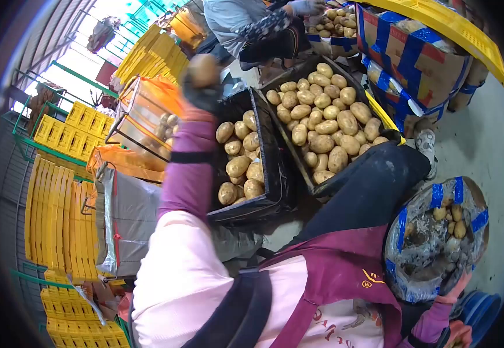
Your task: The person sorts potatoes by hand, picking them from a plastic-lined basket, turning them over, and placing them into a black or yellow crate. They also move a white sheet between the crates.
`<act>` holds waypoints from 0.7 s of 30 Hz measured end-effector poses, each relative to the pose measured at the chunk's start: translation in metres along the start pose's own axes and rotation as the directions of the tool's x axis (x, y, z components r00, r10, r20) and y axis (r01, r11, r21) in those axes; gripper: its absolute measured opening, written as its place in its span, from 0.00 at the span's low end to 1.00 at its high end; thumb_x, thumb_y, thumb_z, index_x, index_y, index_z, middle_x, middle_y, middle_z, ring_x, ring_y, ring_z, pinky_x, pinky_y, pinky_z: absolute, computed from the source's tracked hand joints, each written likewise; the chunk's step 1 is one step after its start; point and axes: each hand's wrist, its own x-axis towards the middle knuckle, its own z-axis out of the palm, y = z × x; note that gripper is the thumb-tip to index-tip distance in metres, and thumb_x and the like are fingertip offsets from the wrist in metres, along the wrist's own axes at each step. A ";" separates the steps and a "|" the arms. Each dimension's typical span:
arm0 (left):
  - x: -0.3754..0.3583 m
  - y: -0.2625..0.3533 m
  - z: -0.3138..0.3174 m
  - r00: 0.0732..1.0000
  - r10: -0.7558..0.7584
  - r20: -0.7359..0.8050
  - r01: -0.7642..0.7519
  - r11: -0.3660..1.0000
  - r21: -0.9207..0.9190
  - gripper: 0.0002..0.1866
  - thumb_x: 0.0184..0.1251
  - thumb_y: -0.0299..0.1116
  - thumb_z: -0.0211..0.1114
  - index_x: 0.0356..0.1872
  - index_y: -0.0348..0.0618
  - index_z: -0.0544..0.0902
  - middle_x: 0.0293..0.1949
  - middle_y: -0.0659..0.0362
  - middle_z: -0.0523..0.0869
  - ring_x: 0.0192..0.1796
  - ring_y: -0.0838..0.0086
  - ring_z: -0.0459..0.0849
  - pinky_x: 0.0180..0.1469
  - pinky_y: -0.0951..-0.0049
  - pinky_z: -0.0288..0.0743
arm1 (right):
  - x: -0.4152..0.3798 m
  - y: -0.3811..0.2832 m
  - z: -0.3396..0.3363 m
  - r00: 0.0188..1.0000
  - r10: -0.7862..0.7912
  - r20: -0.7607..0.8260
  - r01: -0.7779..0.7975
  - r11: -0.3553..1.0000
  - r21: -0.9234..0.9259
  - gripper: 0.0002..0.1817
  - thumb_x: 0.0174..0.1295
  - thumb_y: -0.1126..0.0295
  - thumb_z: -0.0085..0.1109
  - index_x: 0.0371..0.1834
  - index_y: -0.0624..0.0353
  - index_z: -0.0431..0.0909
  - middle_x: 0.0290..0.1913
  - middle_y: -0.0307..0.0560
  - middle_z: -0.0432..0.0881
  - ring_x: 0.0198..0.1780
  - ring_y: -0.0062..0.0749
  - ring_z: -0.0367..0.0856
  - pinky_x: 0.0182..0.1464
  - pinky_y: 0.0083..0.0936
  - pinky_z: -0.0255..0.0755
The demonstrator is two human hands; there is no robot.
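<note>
My left hand (pixel 201 95), in a dark glove and blurred by motion, is raised with its fingers around a potato (pixel 203 70). Below it to the right stands a black-lined crate (pixel 259 145) with several large potatoes (pixel 237 166) inside. My right hand (pixel 437 271), in a grey glove, reaches over the near rim into a round container (pixel 402 223) patched with blue tape. A few small potatoes (pixel 459 228) and dark dirty material lie in that container. The right fingers blend into this material, so I cannot make out whether they hold anything.
A second dark crate (pixel 291 152) full of potatoes stands beyond my leg. Taped cardboard boxes (pixel 399 55) under a yellow crate are at the upper right. Another person (pixel 240 26) crouches at the top. Yellow crates (pixel 52 217) are stacked left; a blue tub (pixel 482 313) sits lower right.
</note>
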 end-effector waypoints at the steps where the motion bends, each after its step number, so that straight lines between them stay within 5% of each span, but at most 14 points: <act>1: 0.027 0.066 -0.033 0.997 0.070 -0.036 -0.072 0.996 -0.045 0.31 0.63 0.49 0.64 0.59 0.37 0.71 0.56 0.49 0.78 0.57 0.60 0.79 0.63 0.62 0.73 | 0.002 -0.009 0.007 0.999 -0.037 0.006 0.037 0.995 -0.087 0.19 0.71 0.66 0.48 0.58 0.68 0.74 0.53 0.49 0.80 0.51 0.28 0.78 0.53 0.24 0.71; 3: 0.072 0.181 -0.087 0.981 0.158 -0.112 -0.167 0.983 -0.080 0.30 0.66 0.51 0.60 0.58 0.36 0.72 0.57 0.48 0.78 0.58 0.61 0.78 0.63 0.64 0.72 | -0.002 -0.016 0.023 0.997 -0.041 -0.069 0.045 0.997 0.055 0.17 0.71 0.66 0.48 0.56 0.66 0.76 0.46 0.46 0.82 0.42 0.25 0.80 0.43 0.22 0.74; 4: 0.092 0.224 -0.104 0.979 0.142 -0.146 -0.155 0.985 -0.077 0.30 0.67 0.52 0.58 0.58 0.35 0.72 0.58 0.47 0.78 0.59 0.61 0.78 0.64 0.66 0.71 | -0.001 -0.017 0.025 0.984 0.175 0.041 -0.177 0.903 0.391 0.14 0.70 0.66 0.49 0.52 0.61 0.78 0.38 0.41 0.83 0.30 0.22 0.79 0.30 0.20 0.72; 6: 0.129 0.268 -0.126 0.988 -0.139 -0.073 0.123 0.973 -0.195 0.30 0.69 0.53 0.54 0.57 0.33 0.73 0.58 0.46 0.78 0.61 0.61 0.77 0.64 0.68 0.70 | 0.005 -0.007 0.027 0.943 0.332 -0.024 -0.276 0.820 0.502 0.14 0.70 0.61 0.49 0.48 0.57 0.79 0.32 0.37 0.81 0.22 0.21 0.74 0.21 0.19 0.67; 7: 0.148 0.273 -0.137 0.898 -0.430 0.094 0.437 0.843 -0.314 0.31 0.71 0.54 0.52 0.57 0.33 0.73 0.59 0.46 0.78 0.62 0.61 0.77 0.64 0.69 0.70 | 0.009 0.001 0.022 0.926 0.377 0.016 -0.316 0.751 0.580 0.16 0.70 0.57 0.49 0.47 0.56 0.78 0.31 0.36 0.81 0.20 0.21 0.73 0.20 0.19 0.66; 9: 0.094 0.145 -0.036 0.937 -0.325 0.130 0.309 0.942 0.129 0.26 0.72 0.42 0.48 0.64 0.35 0.67 0.65 0.49 0.72 0.67 0.61 0.71 0.69 0.68 0.64 | 0.014 0.024 0.020 0.911 0.412 0.017 -0.343 0.735 0.585 0.20 0.70 0.51 0.46 0.50 0.55 0.77 0.29 0.33 0.79 0.22 0.20 0.73 0.22 0.18 0.68; 11: 0.009 0.021 0.078 0.930 -0.310 0.200 0.212 0.893 0.398 0.25 0.74 0.31 0.44 0.70 0.37 0.61 0.70 0.53 0.67 0.72 0.61 0.65 0.74 0.68 0.58 | 0.002 -0.021 0.053 0.847 0.480 -0.230 -0.296 0.784 0.546 0.26 0.65 0.43 0.48 0.45 0.54 0.81 0.26 0.31 0.80 0.23 0.19 0.74 0.22 0.18 0.66; 12: -0.010 -0.019 0.109 0.813 -0.403 0.419 0.194 0.867 0.458 0.26 0.73 0.29 0.45 0.71 0.34 0.59 0.71 0.48 0.64 0.72 0.61 0.65 0.74 0.67 0.59 | 0.006 -0.038 0.047 0.872 0.489 -0.005 -0.445 0.798 0.406 0.29 0.63 0.38 0.46 0.43 0.54 0.82 0.27 0.31 0.81 0.21 0.19 0.73 0.21 0.17 0.64; 13: -0.032 -0.055 0.141 0.644 -0.472 0.602 0.148 0.849 0.507 0.27 0.72 0.26 0.46 0.71 0.32 0.57 0.71 0.44 0.62 0.72 0.61 0.65 0.73 0.67 0.60 | 0.012 -0.014 0.037 0.872 0.479 0.105 -0.453 0.704 0.547 0.21 0.65 0.49 0.53 0.44 0.56 0.81 0.29 0.36 0.83 0.21 0.21 0.75 0.21 0.20 0.68; 15: -0.125 -0.123 0.242 0.512 -0.523 0.682 0.280 0.852 0.443 0.29 0.69 0.28 0.50 0.69 0.28 0.58 0.69 0.43 0.66 0.67 0.59 0.72 0.67 0.64 0.68 | 0.013 -0.019 0.054 0.912 0.388 -0.129 -0.341 0.896 0.283 0.13 0.64 0.63 0.58 0.44 0.60 0.80 0.30 0.42 0.84 0.22 0.23 0.78 0.22 0.23 0.72; 17: -0.196 -0.177 0.303 0.468 -0.542 0.698 0.362 0.838 0.408 0.23 0.64 0.24 0.55 0.61 0.32 0.72 0.59 0.46 0.78 0.52 0.62 0.84 0.56 0.68 0.78 | 0.017 -0.003 0.055 0.906 0.410 -0.105 -0.349 0.864 0.364 0.11 0.63 0.67 0.60 0.45 0.61 0.80 0.30 0.44 0.84 0.23 0.25 0.80 0.21 0.25 0.73; 19: -0.246 -0.230 0.336 0.109 -0.039 0.993 -0.597 0.796 0.096 0.16 0.57 0.21 0.61 0.47 0.44 0.85 0.56 0.56 0.82 0.45 0.72 0.85 0.43 0.74 0.81 | 0.023 0.009 0.055 0.901 0.430 -0.061 -0.363 0.823 0.437 0.10 0.62 0.72 0.61 0.45 0.62 0.79 0.30 0.47 0.84 0.24 0.27 0.81 0.21 0.26 0.74; 20: -0.274 -0.250 0.347 0.065 -0.043 0.997 -0.664 0.744 0.075 0.18 0.55 0.22 0.63 0.50 0.43 0.83 0.55 0.54 0.82 0.43 0.73 0.86 0.42 0.75 0.81 | 0.026 0.012 0.058 0.861 0.499 -0.095 -0.456 0.842 0.287 0.13 0.61 0.68 0.62 0.47 0.60 0.80 0.30 0.46 0.84 0.22 0.26 0.80 0.20 0.24 0.72; 21: -0.305 -0.266 0.352 0.146 -0.222 0.964 -0.362 0.895 0.261 0.23 0.53 0.24 0.64 0.54 0.42 0.79 0.51 0.52 0.82 0.42 0.69 0.86 0.42 0.72 0.81 | 0.032 0.018 0.061 0.817 0.562 -0.133 -0.547 0.827 0.129 0.15 0.61 0.64 0.63 0.48 0.58 0.80 0.31 0.45 0.85 0.21 0.24 0.80 0.19 0.21 0.71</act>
